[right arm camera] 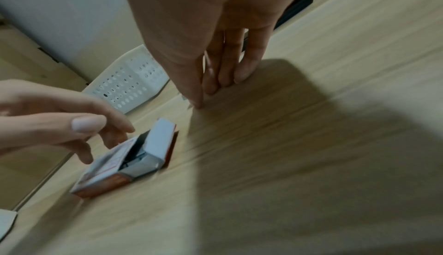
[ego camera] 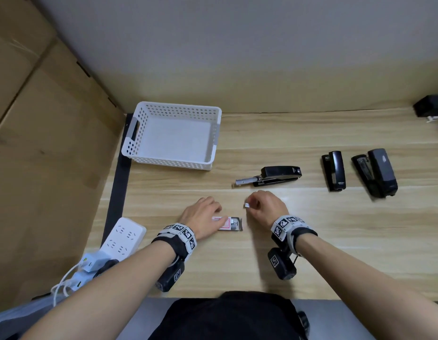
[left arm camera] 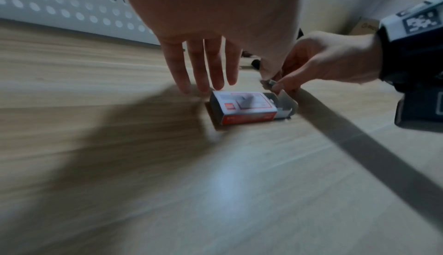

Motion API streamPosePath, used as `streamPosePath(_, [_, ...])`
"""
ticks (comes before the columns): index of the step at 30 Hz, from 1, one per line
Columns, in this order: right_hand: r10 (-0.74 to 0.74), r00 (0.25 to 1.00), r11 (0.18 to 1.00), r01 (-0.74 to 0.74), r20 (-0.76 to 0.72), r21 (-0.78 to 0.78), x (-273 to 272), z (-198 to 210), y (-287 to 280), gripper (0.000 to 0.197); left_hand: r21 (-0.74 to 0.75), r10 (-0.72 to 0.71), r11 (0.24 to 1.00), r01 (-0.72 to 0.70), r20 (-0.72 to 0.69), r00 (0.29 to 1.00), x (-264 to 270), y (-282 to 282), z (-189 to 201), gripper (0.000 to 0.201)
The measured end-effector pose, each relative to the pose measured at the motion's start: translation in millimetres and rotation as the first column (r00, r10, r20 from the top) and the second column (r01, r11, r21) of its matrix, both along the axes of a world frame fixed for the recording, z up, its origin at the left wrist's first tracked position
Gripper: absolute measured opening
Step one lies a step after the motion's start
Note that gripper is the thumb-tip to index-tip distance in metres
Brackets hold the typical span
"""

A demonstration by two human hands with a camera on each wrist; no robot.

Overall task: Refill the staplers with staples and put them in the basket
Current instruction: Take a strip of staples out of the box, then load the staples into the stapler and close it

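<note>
On the pale wood-grain bench, the head view lays out the whole scene: a white perforated plastic basket sits at the far left with nothing in it, a black stapler with its metal staple tray pulled out lies just right of and nearer than the basket, and two more black staplers lie side by side further right, well apart from the basket. Only this view shows a white power strip with plugged-in chargers at the bench's left edge and a dark object at the far right corner. The left hand is over the near end of a small red-and-white cardboard staple box, but from above its fingers are hidden; the left wrist view shows them straight and relaxed, tips just above or at the box's far edge, gripping nothing, though whether they touch it I cannot tell. The right wrist view alone shows the box's end flap standing open with dark staples inside. The right hand pinches a small silvery strip of staples between thumb and fingertips, just above the bench between the box and the open stapler; the left wrist view confirms the pinch, while in the right wrist view the strip is almost wholly hidden behind the fingers.
</note>
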State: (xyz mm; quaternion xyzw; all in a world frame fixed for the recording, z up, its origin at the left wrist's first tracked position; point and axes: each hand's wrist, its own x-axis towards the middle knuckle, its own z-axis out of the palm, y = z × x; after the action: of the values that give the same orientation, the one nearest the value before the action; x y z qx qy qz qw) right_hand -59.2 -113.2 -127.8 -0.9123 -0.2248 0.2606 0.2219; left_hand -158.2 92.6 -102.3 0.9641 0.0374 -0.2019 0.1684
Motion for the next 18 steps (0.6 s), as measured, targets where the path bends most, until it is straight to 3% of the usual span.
streamPosePath(4, [-0.036,0.995,0.997,0.042,-0.096,0.070,3.0,-4.6,2.1,0.024,-0.084,0.050,0.995,-0.046,0.043,0.998,18.7,-4.5,-0.7,0.030])
streamPosePath(8, [-0.073,0.989,0.987,0.090,-0.129,0.132,3.5,-5.9,-16.1,0.027,-0.143,-0.033,0.989,0.042,0.061,0.998,41.8,-20.3,1.1,0.032])
streamPosePath(13, [-0.104,0.990,0.984,0.116,-0.093,0.136,9.2,-4.4,-42.4,0.024,0.060,-0.085,0.995,0.084,0.008,0.996,63.1,-42.2,-3.9,0.030])
streamPosePath(18, [-0.114,0.992,0.965,0.100,0.044,0.243,23.8,17.4,-49.4,0.020,0.097,-0.106,0.989,0.107,-0.015,0.994,65.4,-46.8,-10.1,0.022])
